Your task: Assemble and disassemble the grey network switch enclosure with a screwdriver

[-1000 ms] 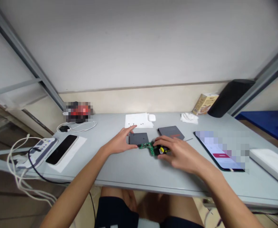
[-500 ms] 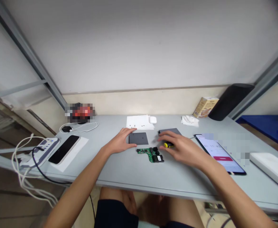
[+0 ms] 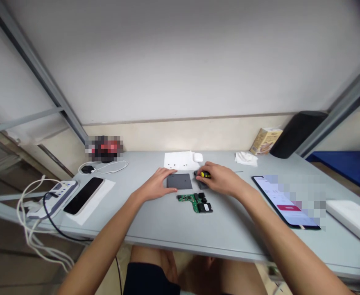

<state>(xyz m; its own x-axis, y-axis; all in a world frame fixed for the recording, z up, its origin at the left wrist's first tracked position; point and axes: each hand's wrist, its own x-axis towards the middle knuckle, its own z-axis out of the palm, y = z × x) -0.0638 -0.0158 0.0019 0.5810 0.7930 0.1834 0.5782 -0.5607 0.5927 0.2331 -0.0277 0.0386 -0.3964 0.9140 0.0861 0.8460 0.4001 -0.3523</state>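
Note:
My left hand (image 3: 158, 183) brackets the left end of a flat dark grey cover plate (image 3: 181, 181), its thumb at the near edge and its fingers at the far edge. In my right hand (image 3: 221, 178) is a screwdriver (image 3: 204, 175) with a yellow and black handle; its thin shaft points right. Under the right fingers lies a second dark grey casing piece (image 3: 202, 185), mostly covered by the hand. A green circuit board (image 3: 195, 200) with black components rests in front of the plate, apart from both hands.
Several tiny dark screws (image 3: 174, 165) lie on white paper (image 3: 180, 157) at the back, beside a white case (image 3: 198, 157). A lit tablet (image 3: 286, 205) is at right, a phone (image 3: 84, 196) and power strip (image 3: 55, 198) at left. A box (image 3: 266, 141) stands behind crumpled tissue (image 3: 246, 158).
My right hand has moved left with the screwdriver, and the second casing piece has shifted left and nearer, close to the plate. My left hand and the circuit board stay put.

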